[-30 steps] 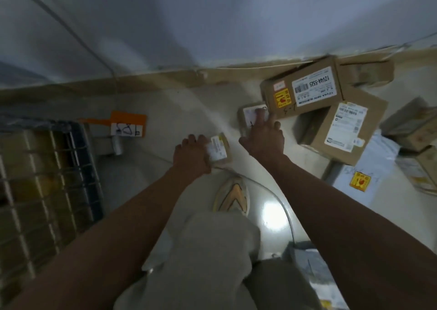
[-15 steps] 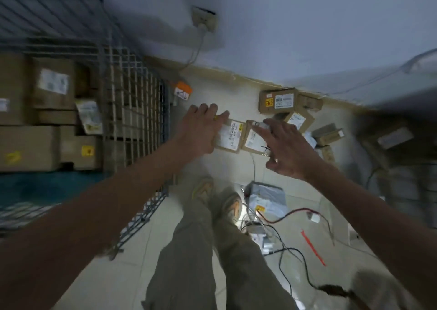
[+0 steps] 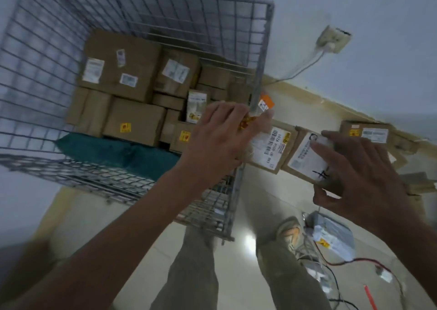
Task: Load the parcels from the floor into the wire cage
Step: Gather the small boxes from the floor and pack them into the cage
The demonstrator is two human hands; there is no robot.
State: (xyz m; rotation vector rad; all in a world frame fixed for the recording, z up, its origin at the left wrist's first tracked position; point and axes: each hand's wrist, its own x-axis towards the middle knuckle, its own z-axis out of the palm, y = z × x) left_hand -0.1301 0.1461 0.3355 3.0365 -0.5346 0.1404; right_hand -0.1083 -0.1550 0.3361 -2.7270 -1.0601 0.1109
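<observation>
My left hand (image 3: 220, 137) grips a small cardboard parcel (image 3: 272, 147) with a barcode label, held at the right corner post of the wire cage (image 3: 260, 56). Beside it, my right hand (image 3: 352, 170) holds a second small parcel (image 3: 305, 158) with a white label and a black pen mark. The two parcels touch each other in the air above the floor. Inside the cage lie several brown boxes (image 3: 123, 73) and a teal bag (image 3: 113, 151). More parcels (image 3: 365, 132) sit on the floor by the wall at the right.
A grey plastic mailer (image 3: 333, 236) lies on the tiled floor by my right foot, among red and black cables (image 3: 335, 264). A wall socket (image 3: 333, 41) with a cord hangs on the wall. My legs stand just in front of the cage's near corner.
I have risen from the floor and turned left to the cage. Both hands lifted their small parcels up and now hold them at the cage's corner.
</observation>
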